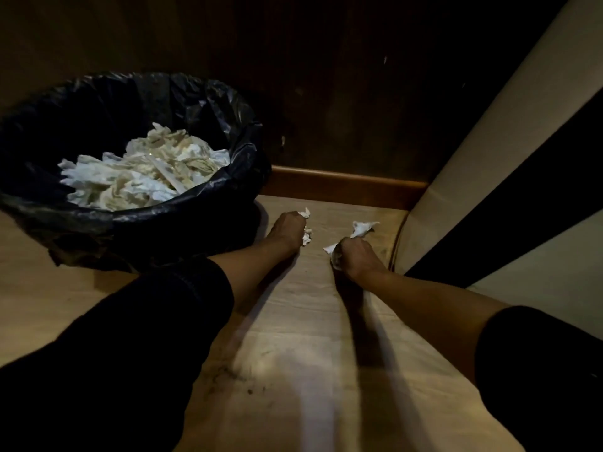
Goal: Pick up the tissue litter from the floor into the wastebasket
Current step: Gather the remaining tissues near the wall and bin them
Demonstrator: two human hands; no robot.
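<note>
Both arms are stretched out low over the pale wood floor (293, 321), dark sleeves pushed up past the forearms. The left hand (287, 231) is clenched around a wad of white tissue (306, 238), and scraps of it poke out above and below the curled fingers, one bit at the top by the knuckles, another at the bottom right against the floor. Over on the other side, the right hand (354, 256) is balled up too, gripping a second tissue (360, 230) whose crumpled end fans out ahead of the fist toward the wall, with a smaller white corner sticking out to the left of the knuckles. The two fists sit near each other, a strip of bare floor between them, both down at floor level. To the left stands the wastebasket (228, 197), lined with a glossy black bag (195, 99) that spills over its rim, and it already holds a heap of crumpled white and cream tissues (143, 174). The left hand is the closer one, just beside the basket's right edge. A brown skirting board (342, 185) runs along the dark wall behind the hands, and a cream and black striped panel (489, 177) slants down on the right, close to the right hand.
</note>
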